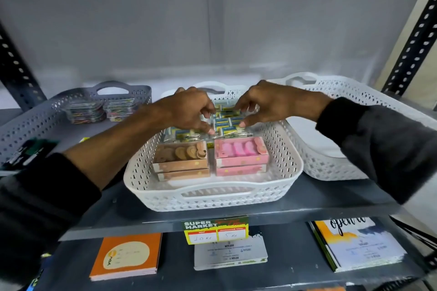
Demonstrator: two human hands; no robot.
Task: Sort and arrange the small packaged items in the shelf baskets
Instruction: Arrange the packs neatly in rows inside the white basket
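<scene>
Two hands, left hand [191,111] and right hand [264,106], both pinching the clear-wrapped bundle of small blue-yellow boxes [224,123] at the back of the white perforated plastic basket [212,196]. Just below the hands: brown boxes [181,160] and pink boxes [241,156], already stacked square side by side. Looks roughly half done; grey basket [28,120] left of the hands holds loose packs, untidy.
</scene>
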